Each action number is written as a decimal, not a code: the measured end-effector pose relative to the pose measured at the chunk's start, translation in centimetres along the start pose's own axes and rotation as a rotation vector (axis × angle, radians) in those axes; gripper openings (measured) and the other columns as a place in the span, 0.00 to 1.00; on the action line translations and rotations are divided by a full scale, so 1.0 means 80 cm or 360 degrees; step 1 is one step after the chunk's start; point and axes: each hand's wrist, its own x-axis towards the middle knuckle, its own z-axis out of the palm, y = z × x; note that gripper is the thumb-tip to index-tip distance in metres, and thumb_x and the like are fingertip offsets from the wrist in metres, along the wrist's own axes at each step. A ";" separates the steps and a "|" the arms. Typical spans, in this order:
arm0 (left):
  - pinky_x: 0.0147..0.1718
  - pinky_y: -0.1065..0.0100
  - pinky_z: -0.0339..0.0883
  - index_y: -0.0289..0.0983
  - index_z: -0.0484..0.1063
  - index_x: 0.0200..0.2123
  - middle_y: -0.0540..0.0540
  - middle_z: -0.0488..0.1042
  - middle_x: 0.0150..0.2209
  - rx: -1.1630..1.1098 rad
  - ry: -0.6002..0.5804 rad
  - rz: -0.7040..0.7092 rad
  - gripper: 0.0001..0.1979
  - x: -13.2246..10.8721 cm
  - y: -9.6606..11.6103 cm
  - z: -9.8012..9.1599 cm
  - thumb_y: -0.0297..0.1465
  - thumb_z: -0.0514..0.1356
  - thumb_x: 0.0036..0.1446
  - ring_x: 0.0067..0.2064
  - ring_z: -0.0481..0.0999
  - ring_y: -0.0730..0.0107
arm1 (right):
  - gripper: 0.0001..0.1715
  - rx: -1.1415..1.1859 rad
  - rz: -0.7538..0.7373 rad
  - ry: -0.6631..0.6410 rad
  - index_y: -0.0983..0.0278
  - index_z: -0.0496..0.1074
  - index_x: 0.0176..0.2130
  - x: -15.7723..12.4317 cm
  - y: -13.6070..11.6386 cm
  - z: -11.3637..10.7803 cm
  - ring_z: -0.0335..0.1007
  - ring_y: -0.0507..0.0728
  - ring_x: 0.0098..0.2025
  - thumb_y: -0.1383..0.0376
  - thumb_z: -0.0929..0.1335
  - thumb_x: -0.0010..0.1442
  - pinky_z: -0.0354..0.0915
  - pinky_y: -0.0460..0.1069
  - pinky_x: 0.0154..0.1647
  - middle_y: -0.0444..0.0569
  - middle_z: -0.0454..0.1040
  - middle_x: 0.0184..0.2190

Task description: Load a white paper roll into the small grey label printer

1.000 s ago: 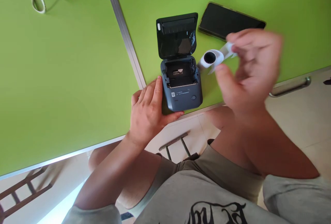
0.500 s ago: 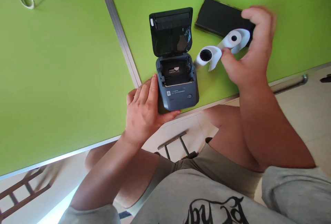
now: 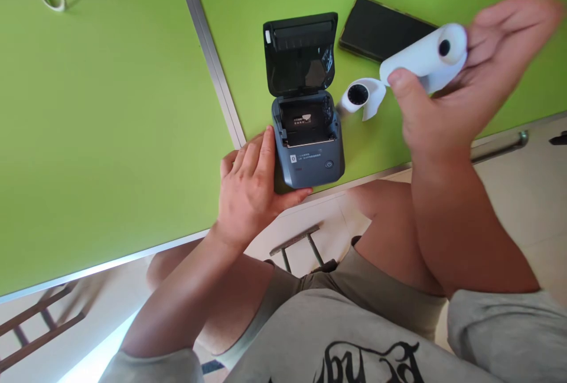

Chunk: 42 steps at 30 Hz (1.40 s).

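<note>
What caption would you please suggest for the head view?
Left hand rests against the open printer; right hand holds a paper roll.

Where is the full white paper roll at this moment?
Head view, upper right: the paper roll is held in the right hand above the table, just right of the black phone. The open printer sits further left.

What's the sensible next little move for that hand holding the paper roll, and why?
Probably bring the paper roll in the right hand left and down toward the printer: its lid stands open, its bay looks empty, and the left hand steadies it.
</note>
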 end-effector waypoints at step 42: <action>0.59 0.55 0.64 0.37 0.58 0.74 0.31 0.73 0.65 -0.0162 0.0002 0.0029 0.48 -0.005 0.001 -0.002 0.64 0.53 0.64 0.63 0.75 0.47 | 0.11 -0.0125 -0.0092 -0.0986 0.57 0.68 0.29 0.002 -0.105 0.033 0.79 0.58 0.47 0.70 0.67 0.61 0.67 0.62 0.52 0.39 0.82 0.38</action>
